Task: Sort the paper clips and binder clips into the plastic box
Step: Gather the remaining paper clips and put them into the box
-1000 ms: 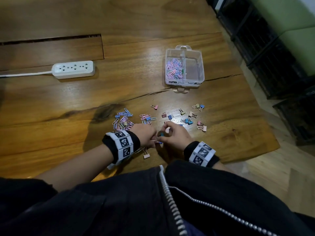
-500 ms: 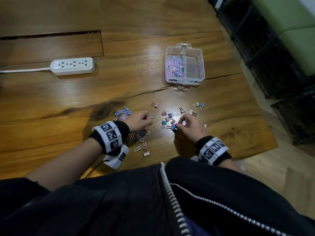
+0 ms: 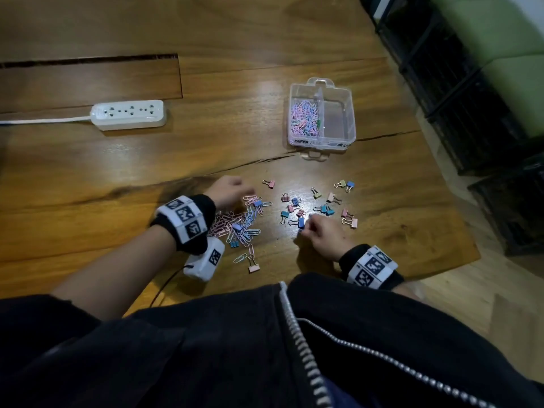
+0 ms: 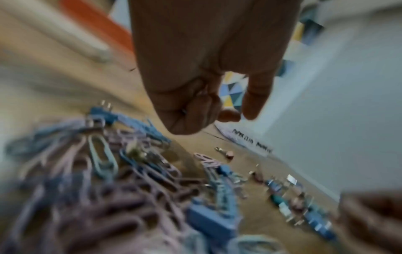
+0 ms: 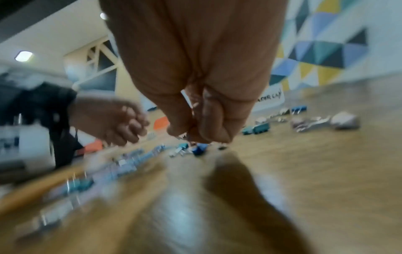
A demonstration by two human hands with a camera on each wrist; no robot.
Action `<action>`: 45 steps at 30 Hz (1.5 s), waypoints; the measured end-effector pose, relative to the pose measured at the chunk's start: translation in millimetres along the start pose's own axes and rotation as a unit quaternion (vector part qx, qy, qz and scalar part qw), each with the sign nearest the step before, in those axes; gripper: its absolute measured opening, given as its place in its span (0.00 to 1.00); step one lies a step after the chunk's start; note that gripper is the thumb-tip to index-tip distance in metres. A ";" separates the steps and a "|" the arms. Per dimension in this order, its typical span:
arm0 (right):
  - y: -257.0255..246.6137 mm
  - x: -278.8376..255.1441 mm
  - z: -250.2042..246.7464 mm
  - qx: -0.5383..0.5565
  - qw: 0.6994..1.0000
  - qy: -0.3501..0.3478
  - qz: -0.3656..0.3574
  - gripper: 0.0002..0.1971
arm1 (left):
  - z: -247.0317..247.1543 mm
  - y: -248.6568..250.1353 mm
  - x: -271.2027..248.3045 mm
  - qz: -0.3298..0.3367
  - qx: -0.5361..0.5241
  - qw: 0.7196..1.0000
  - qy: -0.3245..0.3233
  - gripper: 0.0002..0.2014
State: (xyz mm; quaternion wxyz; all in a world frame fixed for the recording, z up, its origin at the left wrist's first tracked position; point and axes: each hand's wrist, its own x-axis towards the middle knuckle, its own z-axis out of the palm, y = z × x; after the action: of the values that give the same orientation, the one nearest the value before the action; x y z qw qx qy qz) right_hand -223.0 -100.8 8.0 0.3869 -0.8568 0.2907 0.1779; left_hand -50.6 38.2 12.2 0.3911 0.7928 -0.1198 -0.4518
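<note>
The clear plastic box (image 3: 351,113) stands at the far right of the wooden table; pink and blue paper clips (image 3: 304,119) fill its left compartment. A loose pile of paper clips (image 3: 244,225) (image 4: 104,159) lies near the front, and my left hand (image 3: 229,189) (image 4: 230,115) hovers over its far edge with fingers curled; what it holds is blurred. Right of the pile lie several small binder clips (image 3: 323,207) (image 5: 259,128). My right hand (image 3: 306,228) (image 5: 191,134) pinches at a blue binder clip (image 3: 300,222) on their near side.
A white power strip (image 3: 128,114) lies at the far left, with a long slot (image 3: 88,58) in the table behind it. One pink binder clip (image 3: 253,266) sits near the front edge. Black crates (image 3: 471,113) stand on the floor beyond the table's right edge.
The two hands, joined near the front edge a second ago, have parted. The left went left and away over the paper clips, the right went to the binder clips.
</note>
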 end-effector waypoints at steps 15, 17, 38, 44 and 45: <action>-17.0 22.5 -1.3 0.282 0.954 0.026 0.097 0.15 | 20.4 16.5 13.3 0.163 0.502 0.849 0.015 0.07; -12.5 22.8 -3.5 0.295 0.948 0.065 0.098 0.13 | 19.7 19.5 14.7 0.161 0.482 0.861 0.014 0.08; -24.4 24.8 10.2 0.479 0.871 -0.060 0.094 0.16 | 12.5 5.8 14.4 0.061 0.518 0.853 -0.003 0.38; -37.2 41.3 14.5 0.288 0.956 -0.029 0.040 0.11 | 31.1 -13.5 9.6 0.081 0.495 0.865 -0.019 0.22; -39.8 44.2 15.8 0.255 0.966 -0.014 0.029 0.10 | 33.2 -15.1 8.2 0.087 0.487 0.869 -0.022 0.19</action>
State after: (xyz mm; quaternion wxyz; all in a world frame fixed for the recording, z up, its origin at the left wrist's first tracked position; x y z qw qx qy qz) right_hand -165.0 -83.4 -3.1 0.5916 -0.7180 0.3461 0.1210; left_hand -75.3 26.7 -13.4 -0.0091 0.8590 -0.4018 -0.3172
